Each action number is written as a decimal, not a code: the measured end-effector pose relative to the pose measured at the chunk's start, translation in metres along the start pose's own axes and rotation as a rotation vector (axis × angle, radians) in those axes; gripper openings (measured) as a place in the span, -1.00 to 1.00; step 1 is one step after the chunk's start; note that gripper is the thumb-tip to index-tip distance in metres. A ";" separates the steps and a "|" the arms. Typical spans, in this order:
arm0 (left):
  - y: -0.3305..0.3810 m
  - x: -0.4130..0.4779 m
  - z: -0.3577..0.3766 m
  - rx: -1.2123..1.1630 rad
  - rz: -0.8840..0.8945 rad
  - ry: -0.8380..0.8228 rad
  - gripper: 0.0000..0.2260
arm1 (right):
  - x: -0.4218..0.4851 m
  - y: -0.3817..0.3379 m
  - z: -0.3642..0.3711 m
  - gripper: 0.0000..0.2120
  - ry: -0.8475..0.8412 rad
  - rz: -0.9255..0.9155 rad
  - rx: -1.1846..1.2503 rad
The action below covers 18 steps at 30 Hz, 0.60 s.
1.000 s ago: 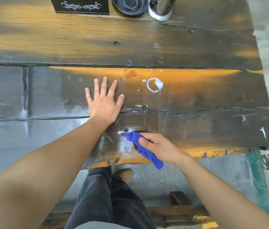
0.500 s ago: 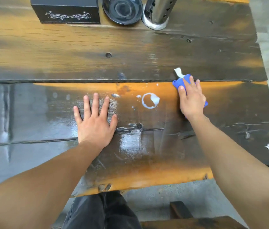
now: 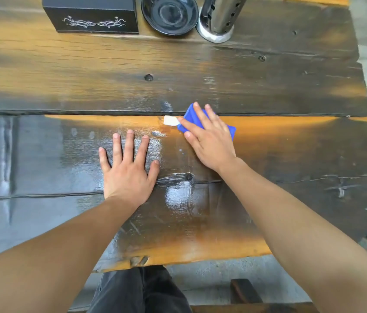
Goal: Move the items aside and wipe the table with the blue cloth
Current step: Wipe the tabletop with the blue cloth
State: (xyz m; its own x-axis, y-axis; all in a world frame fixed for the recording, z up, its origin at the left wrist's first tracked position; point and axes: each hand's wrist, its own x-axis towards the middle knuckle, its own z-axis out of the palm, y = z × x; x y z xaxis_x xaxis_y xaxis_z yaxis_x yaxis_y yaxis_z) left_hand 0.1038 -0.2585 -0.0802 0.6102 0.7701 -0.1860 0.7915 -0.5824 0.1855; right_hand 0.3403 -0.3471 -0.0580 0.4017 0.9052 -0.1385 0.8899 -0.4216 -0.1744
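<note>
The right hand [image 3: 209,141] lies flat, fingers nearly straight, pressing the blue cloth [image 3: 228,129] onto the wooden counter [image 3: 65,71], the cloth's white tag [image 3: 170,120] poking out beside its fingertips. Just to its left, the left hand [image 3: 128,168] rests palm down, fingers spread, holding nothing. Well beyond both hands stand a black box [image 3: 92,14], a dark bowl [image 3: 170,14] and a perforated steel holder [image 3: 217,19].

Right hand [image 3: 209,141] hides most of the blue cloth [image 3: 228,129].
</note>
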 end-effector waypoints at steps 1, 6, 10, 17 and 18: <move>0.000 0.000 0.000 0.003 -0.001 0.001 -0.40 | -0.006 -0.004 0.000 -0.56 -0.016 -0.035 -0.010; 0.001 0.000 0.000 0.012 -0.003 0.009 -0.40 | -0.047 -0.023 0.001 -0.54 -0.067 -0.135 0.012; 0.000 0.001 0.001 0.005 0.002 0.028 -0.40 | -0.081 -0.033 0.005 -0.58 -0.078 -0.170 0.013; -0.002 0.004 0.006 -0.006 -0.001 0.050 -0.39 | -0.133 -0.043 0.019 -0.60 0.033 -0.179 0.072; -0.002 0.004 0.007 -0.005 -0.001 0.054 -0.40 | -0.141 -0.044 0.022 -0.60 0.045 -0.175 0.084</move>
State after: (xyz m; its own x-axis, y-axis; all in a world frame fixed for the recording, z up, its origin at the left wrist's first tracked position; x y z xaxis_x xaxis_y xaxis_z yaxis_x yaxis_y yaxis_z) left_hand 0.1046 -0.2565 -0.0877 0.6064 0.7838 -0.1337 0.7919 -0.5802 0.1904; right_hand 0.2400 -0.4570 -0.0520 0.2537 0.9657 -0.0557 0.9264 -0.2592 -0.2733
